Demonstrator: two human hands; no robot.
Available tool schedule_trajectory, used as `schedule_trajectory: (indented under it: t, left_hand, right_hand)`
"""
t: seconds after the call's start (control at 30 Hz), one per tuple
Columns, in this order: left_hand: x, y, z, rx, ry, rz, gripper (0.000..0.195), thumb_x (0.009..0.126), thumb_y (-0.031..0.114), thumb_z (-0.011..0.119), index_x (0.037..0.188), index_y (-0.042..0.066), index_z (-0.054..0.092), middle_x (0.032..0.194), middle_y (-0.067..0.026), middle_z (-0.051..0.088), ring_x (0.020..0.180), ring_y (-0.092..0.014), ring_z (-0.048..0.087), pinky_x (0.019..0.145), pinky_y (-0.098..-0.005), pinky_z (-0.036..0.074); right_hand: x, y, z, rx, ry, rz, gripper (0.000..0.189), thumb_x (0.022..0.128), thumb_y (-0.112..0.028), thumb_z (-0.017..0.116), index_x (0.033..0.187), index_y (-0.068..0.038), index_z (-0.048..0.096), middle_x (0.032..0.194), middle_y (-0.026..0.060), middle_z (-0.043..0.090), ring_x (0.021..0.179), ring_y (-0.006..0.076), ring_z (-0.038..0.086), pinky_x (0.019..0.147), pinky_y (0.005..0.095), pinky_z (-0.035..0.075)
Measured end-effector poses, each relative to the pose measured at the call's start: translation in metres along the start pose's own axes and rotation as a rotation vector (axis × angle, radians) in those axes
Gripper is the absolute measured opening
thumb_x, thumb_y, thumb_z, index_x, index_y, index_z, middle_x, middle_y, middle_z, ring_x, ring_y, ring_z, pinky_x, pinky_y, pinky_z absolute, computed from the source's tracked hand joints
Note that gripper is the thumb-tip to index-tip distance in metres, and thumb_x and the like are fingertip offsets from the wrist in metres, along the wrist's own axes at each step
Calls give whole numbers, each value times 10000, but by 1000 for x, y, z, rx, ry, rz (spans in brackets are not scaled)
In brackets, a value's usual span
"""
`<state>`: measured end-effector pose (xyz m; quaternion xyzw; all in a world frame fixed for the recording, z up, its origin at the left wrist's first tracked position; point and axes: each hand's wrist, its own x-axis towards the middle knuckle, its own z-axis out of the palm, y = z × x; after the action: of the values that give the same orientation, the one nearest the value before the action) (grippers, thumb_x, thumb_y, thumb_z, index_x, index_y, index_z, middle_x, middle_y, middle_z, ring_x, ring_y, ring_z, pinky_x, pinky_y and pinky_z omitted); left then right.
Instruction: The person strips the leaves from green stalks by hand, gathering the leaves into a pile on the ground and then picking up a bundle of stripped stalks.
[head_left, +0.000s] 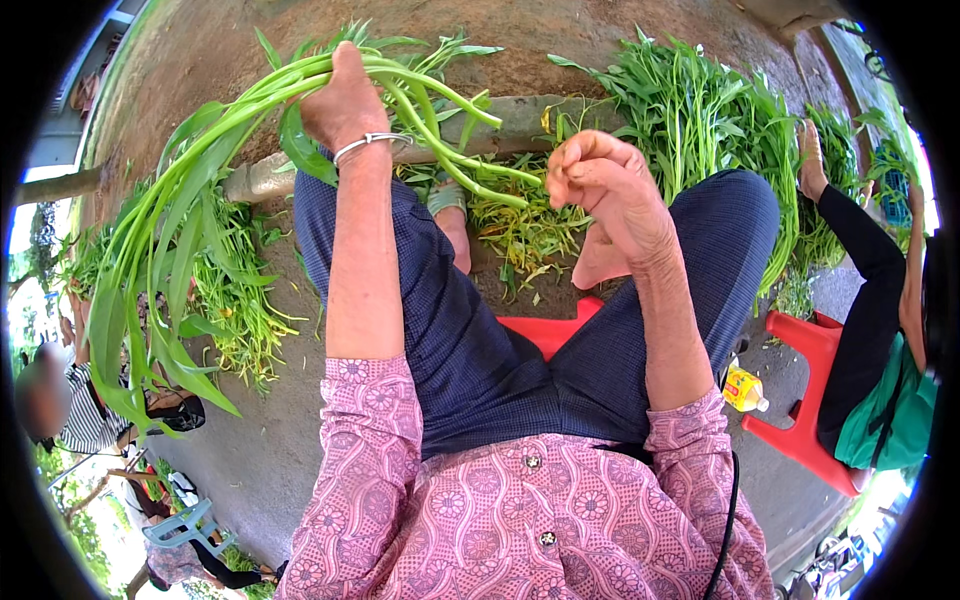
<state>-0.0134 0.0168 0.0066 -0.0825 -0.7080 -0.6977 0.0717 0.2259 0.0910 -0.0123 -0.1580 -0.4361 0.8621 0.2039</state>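
My left hand (346, 101), with a metal bangle at the wrist, is closed around a bunch of water spinach (300, 79). The leafy ends hang down at the left, and the cut stem ends point right, towards my other hand. Just right of those stem ends is my right hand (600, 180), its fingers curled, thumb and fingertips close together; whether something small is between them cannot be told. Between my feet lies a heap of yellowed leaves and trimmings (525, 225).
A large pile of water spinach (690, 120) lies beyond my knee at the right, and cut greens (240, 277) lie at the left. A log (510, 120) runs across the front. A yellow-labelled bottle (744, 388) and a red plastic stool (810, 390) are at the right. People sit on both sides.
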Motion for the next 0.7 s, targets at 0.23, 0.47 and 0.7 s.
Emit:
schedule_trajectory:
  t: [0.23,0.47,0.7]
  left_hand:
    - [7,3,3,-86,45,-36,274,776,183,650,848,-81,626,758,-131,649,586,-179,633,481,-269,555]
    - [18,6,3,-188,-60,8,208,775,141,675,863,-40,621,791,-112,644,611,-178,634,475,-267,551]
    - [55,3,21,-383,-560,-134,211,771,146,690,918,6,632,831,-94,660,748,-190,656,613,-334,557]
  right_hand:
    - [-15,85,-20,-1757,-211,243,415,866,-380,568,992,15,593,903,224,648,697,366,645,664,449,507]
    - [1,41,-20,-1536,187,62,327,831,-306,597,713,-5,646,625,173,603,609,339,608,626,428,486]
    - [6,0,-18,-1213,327,-323,198,753,-23,493,873,1,649,765,174,653,728,365,628,707,407,503]
